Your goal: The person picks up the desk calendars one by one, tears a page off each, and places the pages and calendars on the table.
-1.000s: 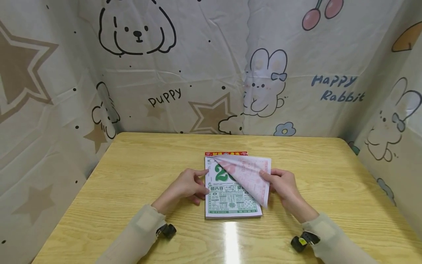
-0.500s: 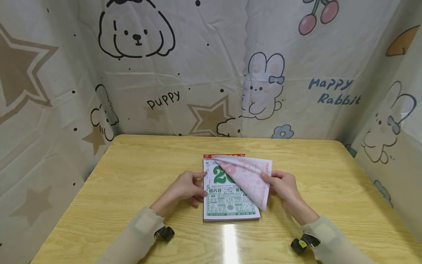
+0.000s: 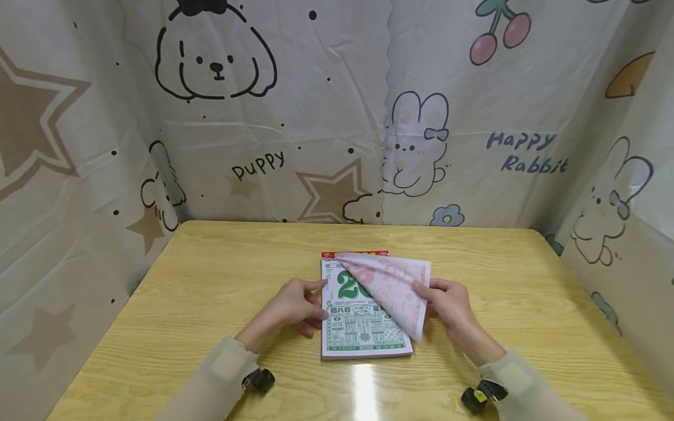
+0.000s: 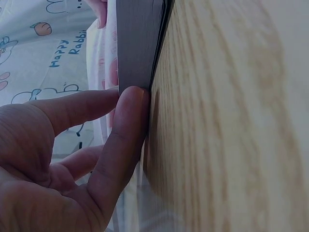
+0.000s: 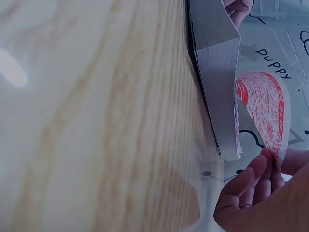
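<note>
I'm seeing a wood-grain table (image 3: 489, 257) holding a chunky tear-off calendar (image 3: 363, 331), green print showing under a curled-over pinkish page (image 3: 394, 287). Right hand (image 3: 451, 307) is pinching that page's edge, thumb on top; left hand (image 3: 291, 305) is reaching in, fingers kinda loosely parted, tips touching the calendar's left side.
</note>
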Demonstrator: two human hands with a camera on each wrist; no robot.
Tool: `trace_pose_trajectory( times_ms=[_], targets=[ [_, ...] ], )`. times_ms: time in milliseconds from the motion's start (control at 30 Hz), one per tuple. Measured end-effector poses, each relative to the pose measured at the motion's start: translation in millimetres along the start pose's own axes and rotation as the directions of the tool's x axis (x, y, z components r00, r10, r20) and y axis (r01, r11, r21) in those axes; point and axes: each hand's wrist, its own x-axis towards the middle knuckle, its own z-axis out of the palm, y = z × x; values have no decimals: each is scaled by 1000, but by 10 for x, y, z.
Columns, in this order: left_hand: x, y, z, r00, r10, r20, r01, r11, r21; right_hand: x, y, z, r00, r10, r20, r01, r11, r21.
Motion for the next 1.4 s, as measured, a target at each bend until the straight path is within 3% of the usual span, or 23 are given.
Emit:
trace_pose_trajectory(
  times_ms=[400,1400],
  targets=[
    [-5,9,2,1000,15,3,-15,1000,-3,-1,17,3,1000,-19,-7,19,999,44],
    [-18,-23,6,999,42,6,-42,999,-12,-4,18,-73,1000,-5,-25,5,1000,3]
  ],
)
